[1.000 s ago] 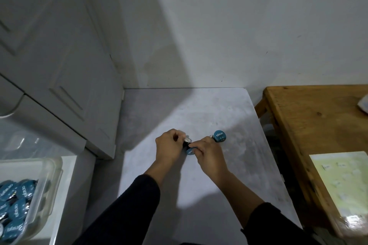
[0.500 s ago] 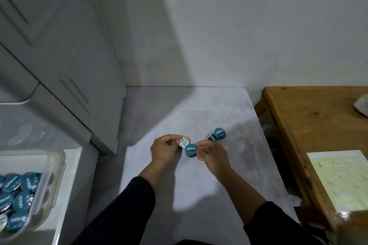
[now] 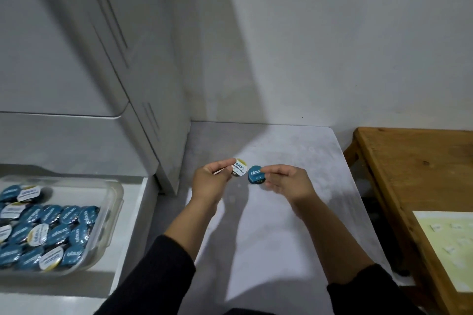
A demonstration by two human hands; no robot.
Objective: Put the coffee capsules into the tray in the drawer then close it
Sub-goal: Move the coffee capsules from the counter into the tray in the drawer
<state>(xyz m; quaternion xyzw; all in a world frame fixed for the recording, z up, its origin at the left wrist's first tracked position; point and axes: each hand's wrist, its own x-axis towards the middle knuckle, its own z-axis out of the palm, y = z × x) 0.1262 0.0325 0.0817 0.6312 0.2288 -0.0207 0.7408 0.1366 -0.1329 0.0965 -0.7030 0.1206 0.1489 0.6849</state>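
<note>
The left hand (image 3: 210,181) pinched a white-lidded coffee capsule (image 3: 239,167) between thumb and fingers (image 3: 225,163), its printed lid turned toward the camera. Just beside it, the right hand (image 3: 289,181) held a blue-lidded coffee capsule (image 3: 254,174) at the tips of its curled fingers (image 3: 271,169), the lid also facing the camera. The two capsules sat close together, nearly touching, raised above the pale grey bench (image 3: 268,225). Both forearms came out of dark sleeves (image 3: 163,271).

Well to the left and lower in the view, the open white drawer (image 3: 133,225) carried a clear plastic tray (image 3: 112,215) already crowded with capsules in the tray (image 3: 51,227), most with blue lids and a few with white ones. A grey cabinet door (image 3: 115,41) stood above the drawer and against the bench's left edge. To the right of the bench stood a wooden table (image 3: 399,161) with a pale yellow sheet (image 3: 448,243) lying on it. A plain white wall (image 3: 332,41) rose behind the bench.
</note>
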